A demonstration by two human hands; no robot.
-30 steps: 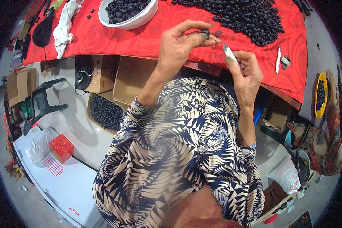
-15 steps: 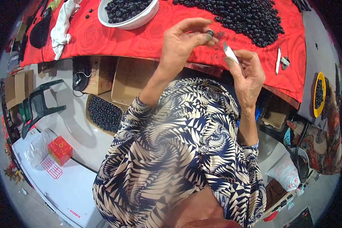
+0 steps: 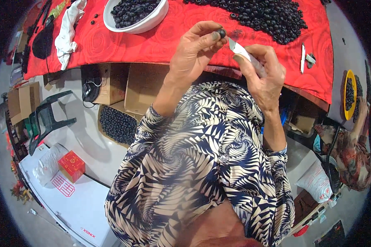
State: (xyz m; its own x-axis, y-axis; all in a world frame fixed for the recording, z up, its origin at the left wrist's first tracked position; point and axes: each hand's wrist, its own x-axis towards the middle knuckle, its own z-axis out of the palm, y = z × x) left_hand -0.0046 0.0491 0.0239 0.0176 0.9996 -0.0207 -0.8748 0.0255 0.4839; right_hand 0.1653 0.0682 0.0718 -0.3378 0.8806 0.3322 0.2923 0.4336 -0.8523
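My left hand (image 3: 193, 51) is raised over the near edge of the red tablecloth (image 3: 185, 39). Its thumb and fingers pinch a small round black piece (image 3: 221, 33), perhaps plastic or rubber. A small knife (image 3: 242, 51) with a white wrapped handle is gripped in my right hand (image 3: 266, 76). Its short blade points left, close to the black piece; whether they touch I cannot tell. Beyond my hands lies a wide pile of similar black ring-like pieces (image 3: 272, 18). More of them fill a white bowl (image 3: 150, 24) at the far left.
A white cloth (image 3: 66, 41) lies on the table's left; a slim white tool (image 3: 303, 58) lies at its right. Below on the left are a box of black pieces (image 3: 118, 125), a dark chair (image 3: 49, 117) and a red box (image 3: 72, 166). Another person's arm (image 3: 358, 119) reaches toward a yellow tray (image 3: 349, 113).
The knife has moved left, bringing its blade close to the black piece in my left hand. The piece is turned differently. At the right, another person's arm has come into sight near the yellow tray.
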